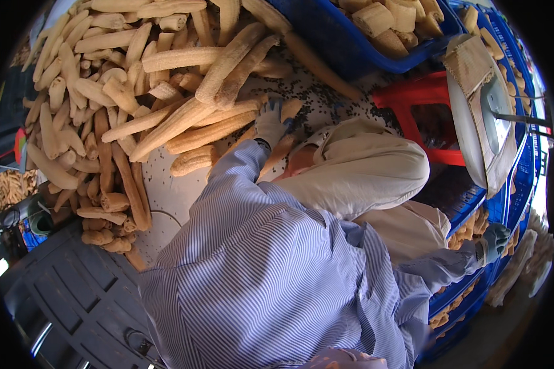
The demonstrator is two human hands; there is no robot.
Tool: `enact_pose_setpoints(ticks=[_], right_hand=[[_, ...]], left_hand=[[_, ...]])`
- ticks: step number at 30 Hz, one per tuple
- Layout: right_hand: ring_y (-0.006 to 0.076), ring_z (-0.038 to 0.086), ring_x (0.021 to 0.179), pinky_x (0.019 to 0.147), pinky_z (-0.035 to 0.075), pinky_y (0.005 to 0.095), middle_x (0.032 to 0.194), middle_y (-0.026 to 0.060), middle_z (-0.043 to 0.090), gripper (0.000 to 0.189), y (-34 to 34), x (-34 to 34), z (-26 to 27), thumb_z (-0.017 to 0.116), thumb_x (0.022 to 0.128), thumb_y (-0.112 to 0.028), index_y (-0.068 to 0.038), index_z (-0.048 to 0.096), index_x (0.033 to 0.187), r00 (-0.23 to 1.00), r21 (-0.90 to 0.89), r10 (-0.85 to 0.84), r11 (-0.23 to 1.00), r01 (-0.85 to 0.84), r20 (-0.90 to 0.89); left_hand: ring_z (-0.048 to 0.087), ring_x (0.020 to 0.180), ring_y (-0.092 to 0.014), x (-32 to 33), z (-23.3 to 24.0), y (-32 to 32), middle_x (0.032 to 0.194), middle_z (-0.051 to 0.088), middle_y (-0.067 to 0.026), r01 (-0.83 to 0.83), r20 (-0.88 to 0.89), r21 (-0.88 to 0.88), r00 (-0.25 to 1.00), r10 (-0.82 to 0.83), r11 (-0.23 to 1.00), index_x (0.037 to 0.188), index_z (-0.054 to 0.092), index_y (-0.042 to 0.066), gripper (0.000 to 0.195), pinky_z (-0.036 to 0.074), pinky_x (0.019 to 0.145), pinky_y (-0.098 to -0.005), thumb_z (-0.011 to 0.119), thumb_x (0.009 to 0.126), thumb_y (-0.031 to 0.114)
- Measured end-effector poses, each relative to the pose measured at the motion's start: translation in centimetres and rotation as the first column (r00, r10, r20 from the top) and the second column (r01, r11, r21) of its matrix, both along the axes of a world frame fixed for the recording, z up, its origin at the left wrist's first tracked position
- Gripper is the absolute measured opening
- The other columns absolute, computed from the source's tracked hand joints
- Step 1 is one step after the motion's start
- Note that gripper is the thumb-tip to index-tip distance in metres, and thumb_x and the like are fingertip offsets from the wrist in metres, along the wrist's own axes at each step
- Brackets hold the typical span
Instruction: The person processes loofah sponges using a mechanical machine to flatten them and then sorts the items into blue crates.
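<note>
My left hand, in a pale glove with blue-grey fingertips, lies back up among dried loofah gourds, its fingers spread. Whether its palm touches one is hidden. My right hand, in a similar glove, is far out at the right beside stacked blue plastic crates that hold loofah pieces. Its fingers are bent, and what lies under them is not clear. Long peeled loofahs form a large heap from the upper left to beside my left hand. Dark seeds are scattered over the pale floor.
A blue tub of cut loofah pieces stands at the top right. Below it are a red plastic stool and a round white board with cardboard. A grey slatted plastic panel is at the lower left.
</note>
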State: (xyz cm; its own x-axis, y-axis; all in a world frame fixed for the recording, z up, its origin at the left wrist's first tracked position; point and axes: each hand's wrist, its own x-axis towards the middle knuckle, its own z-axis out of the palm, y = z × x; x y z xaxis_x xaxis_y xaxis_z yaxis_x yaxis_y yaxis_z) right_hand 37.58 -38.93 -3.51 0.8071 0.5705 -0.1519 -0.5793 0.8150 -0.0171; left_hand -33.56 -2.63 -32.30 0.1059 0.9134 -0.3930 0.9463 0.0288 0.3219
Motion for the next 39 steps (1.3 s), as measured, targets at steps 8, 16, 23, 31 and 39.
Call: enact_pose_setpoints(ticks=[8,16,23,31,39], right_hand=[[0.0172,0.065,0.103,0.086,0.053,0.0352,0.122,0.0063,0.064,0.031,2.0,-0.8,-0.2,0.049,0.099,-0.018,-0.006,0.052,0.128,0.999,0.075,0.025,0.997,-0.022,-0.044],[0.0185,0.061,0.12,0.09,0.054,0.0319,0.139,0.0041,0.056,0.039,4.9,-1.5,-1.9,0.038,0.104,-0.024,-0.01,0.041,0.14,0.977,0.614,0.105,0.789,0.031,-0.185],[0.0269,0.06,0.12,0.095,0.049,0.0469,0.14,0.0105,0.057,0.04,1.4,-1.9,-0.9,0.041,0.104,-0.026,-0.007,0.049,0.138,0.895,-0.154,-0.198,0.948,0.279,0.4],[0.025,0.065,0.109,0.098,0.05,0.0389,0.123,0.0134,0.067,0.035,10.9,-11.2,0.2,0.047,0.102,-0.019,-0.001,0.058,0.13,0.72,-0.241,-0.093,0.906,0.348,0.688],[0.0198,0.066,0.102,0.086,0.052,0.0327,0.117,0.0104,0.066,0.073,18.8,-33.7,8.2,0.077,0.086,-0.037,-0.001,0.047,0.142,-0.032,-0.742,0.798,0.574,0.346,0.602]], left_hand=[[0.02,0.148,-0.041,-10.2,9.7,10.5,0.164,0.011,-0.0199,-0.406,-0.274,0.319,0.825,0.494,0.856,0.16,0.003,0.022,0.104,0.025,0.119,-0.0539,0.059,0.086,0.069],[0.048,0.133,-0.038,-21.0,5.1,13.1,0.149,0.044,-0.0231,-0.495,0.04,0.067,0.869,0.494,0.866,0.152,0.032,0.007,0.1,0.042,0.109,-0.0437,0.082,0.075,0.046],[0.068,0.075,-0.024,-15.8,11.1,8.1,0.092,0.07,-0.0121,-0.552,0.723,-0.473,0.202,0.661,0.686,0.114,0.064,0.009,0.058,0.056,0.067,-0.0413,0.062,0.086,0.06],[0.064,0.109,-0.031,-0.5,17.5,-4.7,0.122,0.062,-0.0173,0.67,0.286,-0.433,-0.533,0.796,0.603,0.138,0.047,0.002,0.067,0.048,0.104,-0.0523,0.065,0.092,0.048],[0.059,0.12,-0.025,15.3,21.6,-10.1,0.13,0.06,-0.0082,0.621,0.702,-0.41,-0.253,0.666,0.668,0.136,0.051,0.01,0.043,0.049,0.105,-0.0441,0.062,0.098,0.026]])
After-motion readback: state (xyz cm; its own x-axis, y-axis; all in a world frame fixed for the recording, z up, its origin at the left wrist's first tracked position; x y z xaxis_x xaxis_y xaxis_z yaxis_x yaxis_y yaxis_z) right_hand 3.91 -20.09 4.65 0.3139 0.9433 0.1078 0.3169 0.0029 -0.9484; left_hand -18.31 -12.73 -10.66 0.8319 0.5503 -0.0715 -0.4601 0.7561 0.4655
